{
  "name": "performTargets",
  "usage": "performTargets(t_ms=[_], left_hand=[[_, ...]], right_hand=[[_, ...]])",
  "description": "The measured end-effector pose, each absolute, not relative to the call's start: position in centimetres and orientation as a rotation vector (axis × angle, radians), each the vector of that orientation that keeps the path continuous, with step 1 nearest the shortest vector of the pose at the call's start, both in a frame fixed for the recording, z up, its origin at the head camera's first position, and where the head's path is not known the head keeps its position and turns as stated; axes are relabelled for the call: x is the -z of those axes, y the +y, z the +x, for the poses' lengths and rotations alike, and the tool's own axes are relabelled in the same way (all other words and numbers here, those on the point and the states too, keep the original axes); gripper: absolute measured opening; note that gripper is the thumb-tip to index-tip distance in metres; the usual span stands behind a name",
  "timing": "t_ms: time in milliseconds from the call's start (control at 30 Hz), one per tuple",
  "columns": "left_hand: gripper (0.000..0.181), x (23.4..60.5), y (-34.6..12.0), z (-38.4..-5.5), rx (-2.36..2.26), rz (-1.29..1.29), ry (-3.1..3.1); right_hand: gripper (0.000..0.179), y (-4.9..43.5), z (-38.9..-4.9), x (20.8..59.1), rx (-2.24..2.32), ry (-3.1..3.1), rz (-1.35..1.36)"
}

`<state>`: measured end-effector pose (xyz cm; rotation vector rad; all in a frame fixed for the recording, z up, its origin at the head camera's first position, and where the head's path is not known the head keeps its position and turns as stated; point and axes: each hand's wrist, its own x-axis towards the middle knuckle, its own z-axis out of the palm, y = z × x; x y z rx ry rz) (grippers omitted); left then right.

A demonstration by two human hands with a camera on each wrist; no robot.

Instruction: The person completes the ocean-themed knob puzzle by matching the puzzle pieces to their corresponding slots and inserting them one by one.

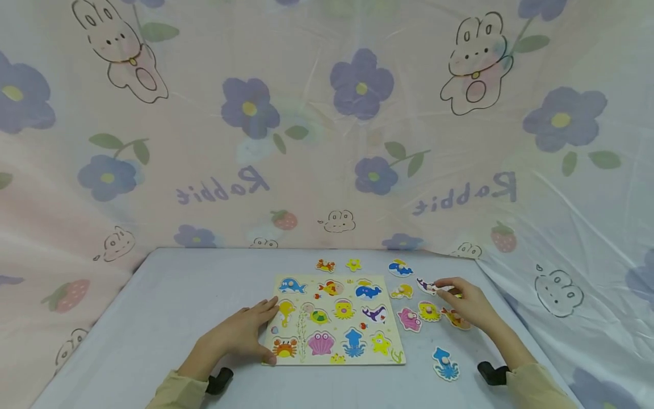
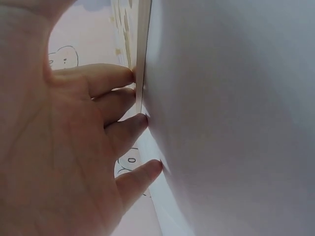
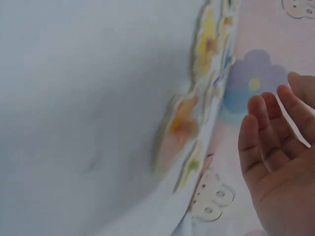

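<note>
A flat cream puzzle board (image 1: 332,359) with colourful sea animals lies on the table. My left hand (image 1: 240,329) rests at its left side, thumb at the front corner. In the left wrist view the fingers (image 2: 115,78) extend loosely, tips at the board's edge (image 2: 142,54). My right hand (image 1: 467,304) is over the loose knobbed pieces, fingertips beside a purple-and-white whale piece (image 1: 426,286). The right wrist view shows that hand (image 3: 280,147) raised with fingers relaxed, holding nothing. Partly beneath it in the head view lies an orange fish piece (image 1: 455,319).
Near the board's right side lie a yellow octopus piece (image 1: 429,311), a pink shell piece (image 1: 410,319), a seahorse piece (image 1: 402,291) and a blue whale piece (image 1: 400,267). A blue squid piece (image 1: 446,363) lies nearer. Behind the board are crab (image 1: 325,265) and star (image 1: 353,264) pieces.
</note>
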<state>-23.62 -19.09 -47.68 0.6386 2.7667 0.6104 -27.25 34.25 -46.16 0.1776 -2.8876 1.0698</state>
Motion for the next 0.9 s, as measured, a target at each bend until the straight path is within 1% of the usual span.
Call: performTargets(t_ms=[167,333,500,900], left_hand=[[0.119,47.8,-19.5,-23.7,-0.628,0.661,2.758],[0.119,47.9,-19.7,-23.8,-0.654,0.689,2.755],[0.119,48.0,-19.6,-23.8,-0.657,0.694,2.764],[0.119,48.3,-19.6,-23.9,-0.665,0.695,2.758]], right_hand=[[0.034,36.1,-26.4,47.1,-1.071,-2.979,0.131],[0.025,37.0,-25.9,48.2,-0.945,-3.021,0.141],[0.02,37.4,-25.9,49.1,-0.908,-3.036,0.113],[0.011,37.9,-25.9,49.3,-0.855,-3.0,0.183]])
